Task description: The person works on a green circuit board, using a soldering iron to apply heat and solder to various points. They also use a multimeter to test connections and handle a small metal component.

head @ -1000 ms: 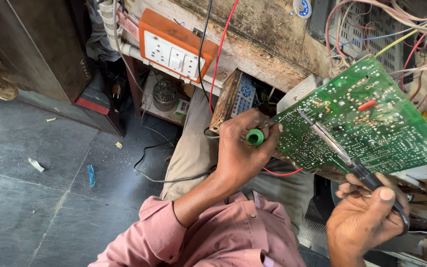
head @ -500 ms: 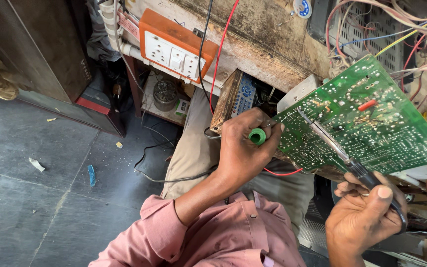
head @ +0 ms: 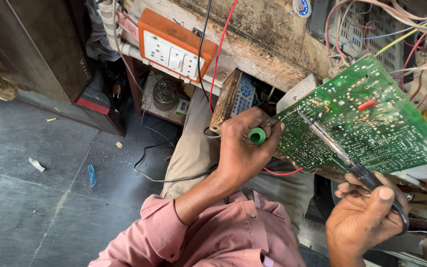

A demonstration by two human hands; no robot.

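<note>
A green circuit board lies tilted at the right, solder side up. My left hand is closed around a small green spool of solder wire at the board's left edge, and a thin wire runs from it onto the board. My right hand grips the black handle of a soldering iron. Its metal shaft slants up and left across the board, the tip resting near the upper left corner, close to the wire's end.
An orange and white socket box hangs on the worn bench edge, with red and black wires dropping past it. A remote control sits under the bench. Tangled coloured wires crowd the top right. Scraps lie on the grey floor.
None of note: both hands, the iron and the board keep nearly the same positions, with the left hand shifted slightly.
</note>
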